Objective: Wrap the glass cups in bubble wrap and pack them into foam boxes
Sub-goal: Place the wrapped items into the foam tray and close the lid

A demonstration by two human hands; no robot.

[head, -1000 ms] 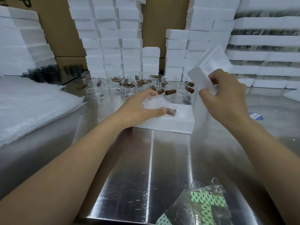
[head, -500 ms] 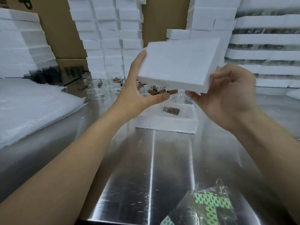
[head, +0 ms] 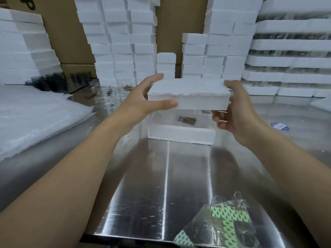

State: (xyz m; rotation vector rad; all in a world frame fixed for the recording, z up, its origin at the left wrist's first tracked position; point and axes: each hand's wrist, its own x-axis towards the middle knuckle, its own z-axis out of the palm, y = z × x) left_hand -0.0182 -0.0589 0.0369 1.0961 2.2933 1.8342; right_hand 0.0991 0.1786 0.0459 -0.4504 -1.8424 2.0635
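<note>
Now the lid (head: pixel 188 92) hangs level over the open box (head: pixel 180 134)
A moment ago it was tilted up; now the left hand (head: pixel 141 101) and right hand (head: pixel 238 111) grip its two ends, holding it flat above the box, not yet touching. Inside lies one wrapped cup (head: pixel 187 120), a brown patch showing through the wrap, so closing seems the next step. Bare cups (head: pixel 107 99) wait on the table (head: pixel 188 167) behind

Shiny, scratched stainless-steel bench (head: pixel 166 176) up front, tall brown cardboard cartons (head: pixel 68 33) behind it, overhead light glaring off the metal.
</note>
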